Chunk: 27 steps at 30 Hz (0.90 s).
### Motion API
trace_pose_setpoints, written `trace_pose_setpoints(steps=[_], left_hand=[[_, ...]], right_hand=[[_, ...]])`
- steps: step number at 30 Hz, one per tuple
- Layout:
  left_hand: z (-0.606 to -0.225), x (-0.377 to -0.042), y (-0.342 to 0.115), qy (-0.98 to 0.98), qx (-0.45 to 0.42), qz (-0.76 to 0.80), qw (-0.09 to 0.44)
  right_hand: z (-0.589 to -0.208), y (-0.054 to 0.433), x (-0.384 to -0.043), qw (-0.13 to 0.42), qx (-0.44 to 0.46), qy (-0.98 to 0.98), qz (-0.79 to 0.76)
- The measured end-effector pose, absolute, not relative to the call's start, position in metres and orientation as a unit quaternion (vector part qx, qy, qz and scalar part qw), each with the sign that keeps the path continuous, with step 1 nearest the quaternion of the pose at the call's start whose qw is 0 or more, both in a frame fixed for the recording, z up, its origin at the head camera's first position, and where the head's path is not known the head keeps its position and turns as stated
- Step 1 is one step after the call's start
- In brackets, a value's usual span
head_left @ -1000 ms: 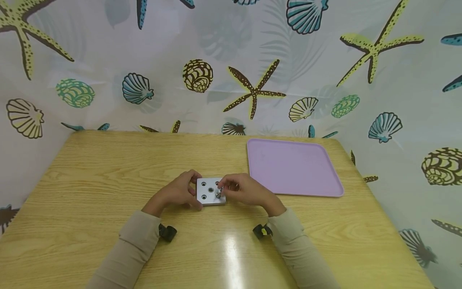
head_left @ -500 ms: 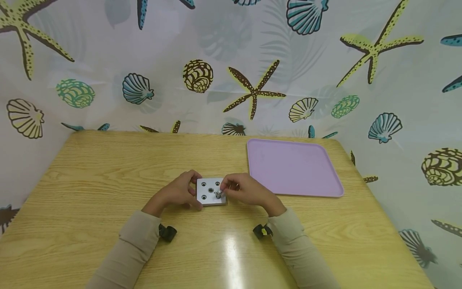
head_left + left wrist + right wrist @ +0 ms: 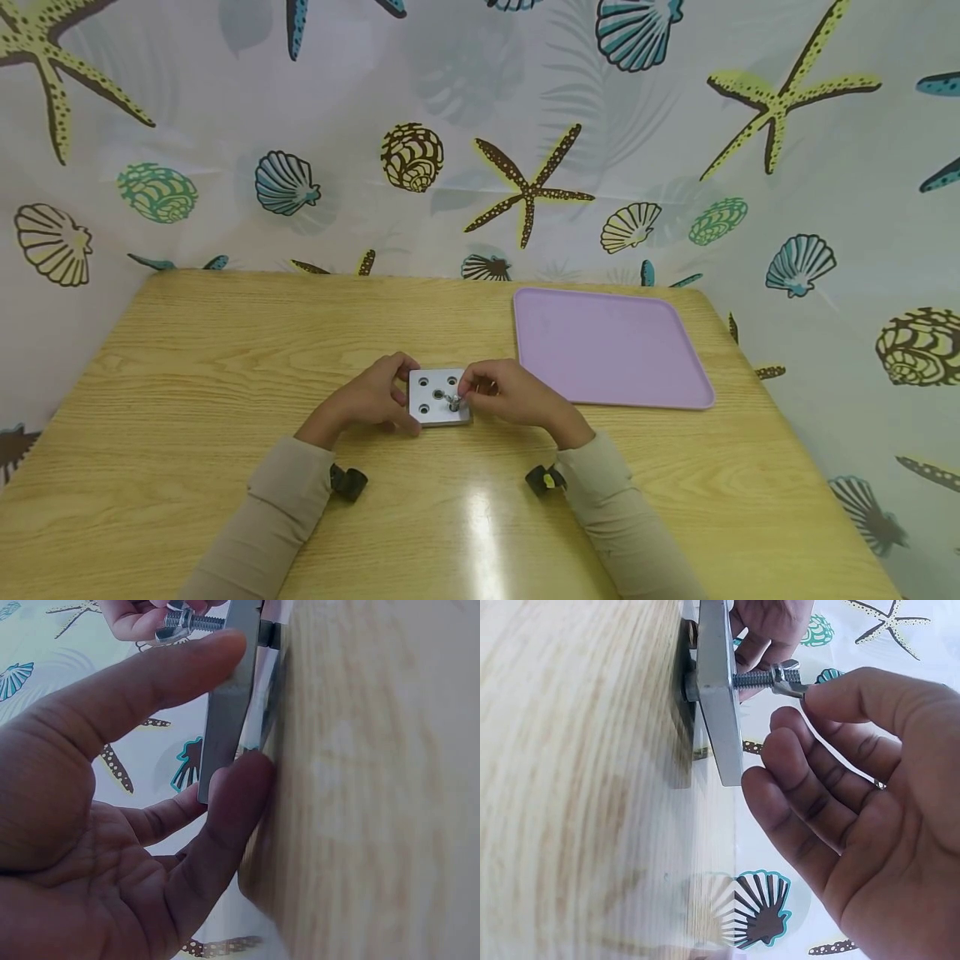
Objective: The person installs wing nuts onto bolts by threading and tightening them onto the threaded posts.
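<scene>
A silver metal plate (image 3: 437,421) with several holes sits at the middle of the table. My left hand (image 3: 375,395) grips its left side, the thumb at the near edge and fingers at the far edge. From the plate's near right corner a threaded bolt (image 3: 751,679) sticks up, with a wing nut (image 3: 783,673) near its top end. My right hand (image 3: 516,395) pinches a wing of this nut, thumb against it in the right wrist view, while the other fingers curl loosely beside the plate. Bolt ends show beneath the plate, which stands a little above the wood.
A lilac tray (image 3: 611,346) lies at the back right of the wooden table (image 3: 247,350), just behind my right hand. Cloth (image 3: 337,83) printed with shells and starfish hangs along the back and both sides.
My right fingertips have shifted slightly right, and the wing nut's wings have turned a little. My left hand and the plate stay in place.
</scene>
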<state>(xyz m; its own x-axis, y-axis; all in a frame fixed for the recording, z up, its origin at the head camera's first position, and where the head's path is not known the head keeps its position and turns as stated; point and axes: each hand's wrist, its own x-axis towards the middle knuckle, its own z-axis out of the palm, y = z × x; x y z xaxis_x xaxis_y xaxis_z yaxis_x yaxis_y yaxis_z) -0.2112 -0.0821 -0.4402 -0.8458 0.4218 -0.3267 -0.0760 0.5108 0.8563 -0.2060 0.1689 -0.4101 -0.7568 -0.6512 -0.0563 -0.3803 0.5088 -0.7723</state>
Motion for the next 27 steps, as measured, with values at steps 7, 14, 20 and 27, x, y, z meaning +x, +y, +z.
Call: trace_pose_setpoints(steps=[7, 14, 20, 27], left_hand=[[-0.4409, -0.2117, -0.0826, 0.828, 0.103, 0.486, 0.259], [-0.4411, -0.2118, -0.0834, 0.825, 0.104, 0.49, 0.262], [-0.4422, -0.2121, -0.0834, 0.826, 0.109, 0.489, 0.26], [-0.4408, -0.2118, -0.0834, 0.827, 0.111, 0.486, 0.26]], right_hand=[[-0.4081, 0.1686, -0.2052, 0.177, -0.301, 0.85, -0.395], [-0.4096, 0.1685, -0.2052, 0.174, -0.311, 0.849, -0.391], [-0.4103, 0.1683, -0.2047, 0.172, -0.323, 0.845, -0.389], [-0.4103, 0.1677, -0.2052, 0.174, -0.325, 0.848, -0.38]])
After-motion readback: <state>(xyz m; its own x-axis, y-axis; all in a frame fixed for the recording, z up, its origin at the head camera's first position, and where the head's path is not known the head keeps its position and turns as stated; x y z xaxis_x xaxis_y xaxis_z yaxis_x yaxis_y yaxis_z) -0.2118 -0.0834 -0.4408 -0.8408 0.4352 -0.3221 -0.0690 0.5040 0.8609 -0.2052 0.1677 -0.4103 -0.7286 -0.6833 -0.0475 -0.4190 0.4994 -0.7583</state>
